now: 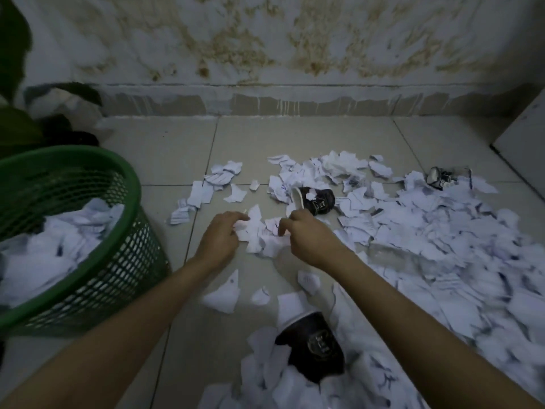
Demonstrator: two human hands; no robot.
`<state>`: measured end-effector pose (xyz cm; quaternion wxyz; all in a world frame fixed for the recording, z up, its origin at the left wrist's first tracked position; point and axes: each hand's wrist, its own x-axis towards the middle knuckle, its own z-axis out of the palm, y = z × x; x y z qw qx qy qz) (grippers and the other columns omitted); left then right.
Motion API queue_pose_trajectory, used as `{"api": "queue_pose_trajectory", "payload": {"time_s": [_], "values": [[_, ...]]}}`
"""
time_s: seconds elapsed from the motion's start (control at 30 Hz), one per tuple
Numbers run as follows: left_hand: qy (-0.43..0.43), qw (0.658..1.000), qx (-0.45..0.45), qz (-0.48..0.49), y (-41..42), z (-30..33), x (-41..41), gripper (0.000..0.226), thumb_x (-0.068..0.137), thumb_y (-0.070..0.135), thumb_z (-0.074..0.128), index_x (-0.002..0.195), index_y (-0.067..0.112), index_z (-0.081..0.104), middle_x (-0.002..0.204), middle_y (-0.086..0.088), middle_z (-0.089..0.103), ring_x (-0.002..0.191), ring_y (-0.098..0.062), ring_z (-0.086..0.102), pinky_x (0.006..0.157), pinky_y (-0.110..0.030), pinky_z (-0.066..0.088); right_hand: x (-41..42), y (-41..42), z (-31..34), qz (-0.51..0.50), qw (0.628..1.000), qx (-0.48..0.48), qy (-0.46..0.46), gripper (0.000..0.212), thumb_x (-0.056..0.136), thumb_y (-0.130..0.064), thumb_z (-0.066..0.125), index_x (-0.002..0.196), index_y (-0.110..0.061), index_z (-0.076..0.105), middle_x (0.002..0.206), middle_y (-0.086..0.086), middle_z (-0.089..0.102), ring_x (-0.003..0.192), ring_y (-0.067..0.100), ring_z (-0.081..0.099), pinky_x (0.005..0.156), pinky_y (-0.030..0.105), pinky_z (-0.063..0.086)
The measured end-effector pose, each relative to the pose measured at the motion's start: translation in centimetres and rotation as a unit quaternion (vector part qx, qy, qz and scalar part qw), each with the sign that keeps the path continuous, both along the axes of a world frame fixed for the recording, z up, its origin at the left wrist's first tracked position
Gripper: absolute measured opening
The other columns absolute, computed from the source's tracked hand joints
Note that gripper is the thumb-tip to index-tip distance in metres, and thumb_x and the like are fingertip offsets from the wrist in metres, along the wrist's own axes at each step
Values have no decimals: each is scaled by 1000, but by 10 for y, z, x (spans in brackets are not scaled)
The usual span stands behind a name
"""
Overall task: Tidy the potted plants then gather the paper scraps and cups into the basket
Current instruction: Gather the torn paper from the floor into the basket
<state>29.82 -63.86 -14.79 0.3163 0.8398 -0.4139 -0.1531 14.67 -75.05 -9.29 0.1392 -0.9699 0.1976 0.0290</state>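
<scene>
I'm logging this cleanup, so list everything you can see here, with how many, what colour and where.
basket: one, green mesh, left, partly filled with white scraps
paper scraps: too many to count, white, spread over the floor centre and right
cups: three, dark; one lying centre, one lying near bottom, one crushed far right
plant leaves: dark green, upper left, count unclear
floor: pale tiles
wall: white, brown stains
left hand: on a small scrap pile
right hand: on the same pile
</scene>
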Motion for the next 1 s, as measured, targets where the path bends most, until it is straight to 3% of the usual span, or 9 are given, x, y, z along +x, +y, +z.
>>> {"api": "queue_pose_trajectory", "payload": {"time_s": [0.07,0.17,0.27,0.4,0.6,0.73,0.83,0.9,1.0], "values": [[-28,993,79,78,22,-12,-15,44,85,-5,42,126,9,49,129,-14,47,123,-29,39,96,-32,36,-19,7,4,-46,998,37,5,32,89,-3,43,118,-8,56,121,17,50,117,31,41,86,35,39],[-25,965,250,68,49,-24,-42,44,90,8,43,134,8,38,135,-17,36,127,-32,31,101,-35,34,-46,20,4,-90,981,130,117,34,92,-21,49,126,-14,48,126,17,45,119,33,42,93,37,39],[14,970,242,-2,64,-31,-64,42,90,9,43,132,9,45,133,-16,37,127,-30,35,103,-30,33,-69,39,-5,-63,954,155,250,62,86,-42,59,137,-19,33,136,17,37,126,35,35,100,41,36],[56,973,210,-81,70,-29,-82,37,90,1,42,123,7,59,126,-15,52,117,-26,52,95,-18,35,-84,58,-27,-40,947,108,299,78,78,-47,68,137,-11,31,137,16,42,125,34,40,98,39,37],[40,958,239,-152,73,-19,-78,34,91,2,42,120,9,60,121,-13,56,113,-23,53,88,-17,35,-95,47,-31,-98,954,152,239,89,70,-47,74,139,-16,27,134,14,46,121,33,45,88,38,43],[18,959,232,-161,72,-9,-75,34,88,1,46,118,7,60,115,-15,57,108,-26,54,76,-15,32,-89,26,-19,-193,954,192,126,70,72,-51,71,120,-11,40,121,12,56,107,29,55,73,33,43],[22,980,161,-115,75,-13,-90,32,89,-1,45,116,4,61,114,-16,57,109,-26,53,85,-18,35,-80,14,-19,-259,946,188,50,79,75,-52,67,131,-7,35,129,15,52,118,34,49,90,39,46],[34,990,115,-79,79,-21,-107,31,91,-3,42,116,2,59,116,-16,57,110,-26,52,87,-19,35,-80,14,-22,-289,938,186,36,86,80,-52,63,142,-7,24,141,19,39,131,37,34,102,44,37],[42,996,51,-56,92,-31,-131,29,92,-2,44,119,0,56,119,-17,56,114,-27,50,92,-18,32,-99,29,-19,-312,934,163,-67,71,88,-45,55,142,-10,26,142,19,33,133,35,26,100,42,35]]}}
